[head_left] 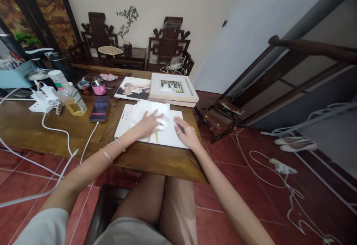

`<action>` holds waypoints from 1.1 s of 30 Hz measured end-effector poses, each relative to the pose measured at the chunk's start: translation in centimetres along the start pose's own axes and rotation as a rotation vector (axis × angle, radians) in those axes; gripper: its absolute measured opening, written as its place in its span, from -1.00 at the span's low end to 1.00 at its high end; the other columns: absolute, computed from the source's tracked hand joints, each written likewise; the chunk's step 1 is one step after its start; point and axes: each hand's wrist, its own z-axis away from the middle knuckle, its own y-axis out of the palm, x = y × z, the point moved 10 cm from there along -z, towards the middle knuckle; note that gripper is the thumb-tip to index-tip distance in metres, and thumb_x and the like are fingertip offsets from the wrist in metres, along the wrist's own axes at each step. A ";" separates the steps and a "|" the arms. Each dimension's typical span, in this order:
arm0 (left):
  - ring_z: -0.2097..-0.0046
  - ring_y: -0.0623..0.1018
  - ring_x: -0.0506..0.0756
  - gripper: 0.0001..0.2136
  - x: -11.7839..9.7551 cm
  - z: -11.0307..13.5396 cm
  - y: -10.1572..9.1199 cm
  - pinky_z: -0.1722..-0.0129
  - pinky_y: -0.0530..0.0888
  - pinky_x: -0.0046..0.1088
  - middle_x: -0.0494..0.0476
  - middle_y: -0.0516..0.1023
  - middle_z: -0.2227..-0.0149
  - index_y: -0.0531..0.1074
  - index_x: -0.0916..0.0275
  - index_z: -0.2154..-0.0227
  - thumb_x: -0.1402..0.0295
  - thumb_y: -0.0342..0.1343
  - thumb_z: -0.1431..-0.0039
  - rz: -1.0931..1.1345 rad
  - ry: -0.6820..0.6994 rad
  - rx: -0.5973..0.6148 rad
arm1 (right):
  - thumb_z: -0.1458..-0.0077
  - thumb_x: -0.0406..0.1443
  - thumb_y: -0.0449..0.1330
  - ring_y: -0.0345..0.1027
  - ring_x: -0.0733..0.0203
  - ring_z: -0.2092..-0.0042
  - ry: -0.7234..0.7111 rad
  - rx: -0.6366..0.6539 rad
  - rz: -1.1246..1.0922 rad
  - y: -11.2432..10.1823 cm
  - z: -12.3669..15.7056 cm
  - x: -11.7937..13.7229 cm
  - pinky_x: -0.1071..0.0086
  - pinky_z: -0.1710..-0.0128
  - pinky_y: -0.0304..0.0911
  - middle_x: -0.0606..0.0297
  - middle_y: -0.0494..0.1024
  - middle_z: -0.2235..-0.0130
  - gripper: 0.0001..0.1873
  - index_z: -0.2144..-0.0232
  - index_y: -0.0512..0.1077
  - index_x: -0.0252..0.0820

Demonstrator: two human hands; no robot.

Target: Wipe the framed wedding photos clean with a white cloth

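Note:
A white panel (175,139), with small dark print at its left and a tan figure near its lower edge, lies flat on the wooden table. Over its upper middle is a crumpled white cloth or tissue (141,111). My left hand (148,125) presses down on the cloth with its fingers spread, slightly blurred. At the panel's right side, my right hand (187,134) rests on the surface, fingers stretched out and holding nothing.
Behind the panel sit a framed photo (191,85) and a photo print (126,92). To the left are a phone (99,109) on its cable, a bottle of yellow liquid (73,102), a pink cup (98,87) and a power strip (41,100). A brown bag (219,118) stands right of the table.

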 end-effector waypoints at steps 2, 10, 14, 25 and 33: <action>-0.37 -0.02 0.36 -0.74 -2.6 2.2 0.4 -0.21 0.11 0.23 0.16 0.07 -0.35 0.51 0.16 0.07 0.50 0.02 -0.25 -0.065 0.043 0.006 | -0.18 -0.24 0.05 0.21 0.03 -0.25 -0.004 0.001 0.006 0.1 0.0 0.0 -0.01 -0.29 0.04 0.14 0.44 -0.15 -0.59 -0.04 0.45 -0.16; -0.36 0.05 0.32 -0.74 -6.1 6.1 0.3 -0.21 0.18 0.16 0.16 0.14 -0.33 0.53 0.17 0.13 0.44 -0.06 -0.31 -0.081 0.107 -0.025 | -0.18 -0.25 0.03 0.20 0.02 -0.25 -0.022 0.005 0.020 0.1 0.1 0.0 0.00 -0.29 0.04 0.10 0.42 -0.17 -0.57 -0.06 0.44 -0.21; -0.38 0.01 0.28 -0.73 -0.2 3.5 0.0 -0.20 0.16 0.16 0.15 0.07 -0.35 0.44 0.15 -0.01 0.42 -0.05 -0.32 0.017 -0.007 0.031 | -0.19 -0.23 0.03 0.21 0.01 -0.25 -0.018 0.005 0.032 0.1 0.1 0.0 -0.01 -0.29 0.04 0.05 0.42 -0.16 -0.57 -0.05 0.44 -0.25; -0.39 -0.05 0.26 -0.72 1.5 10.6 -0.4 -0.27 0.01 0.15 0.11 0.06 -0.36 0.51 0.14 0.10 0.54 0.02 -0.22 -0.008 -0.033 -0.003 | -0.19 -0.22 0.05 0.20 0.01 -0.25 -0.022 0.000 0.003 0.2 0.0 -0.1 -0.03 -0.29 0.03 0.11 0.42 -0.16 -0.58 -0.05 0.45 -0.19; -0.39 -0.08 0.23 -0.73 2.2 11.1 -0.2 -0.27 0.02 0.16 0.09 0.06 -0.36 0.50 0.13 0.08 0.50 -0.03 -0.28 0.032 -0.023 0.036 | -0.19 -0.23 0.03 0.20 0.01 -0.25 -0.017 0.002 0.033 0.1 0.1 -0.1 -0.01 -0.29 0.03 0.07 0.41 -0.17 -0.57 -0.05 0.44 -0.24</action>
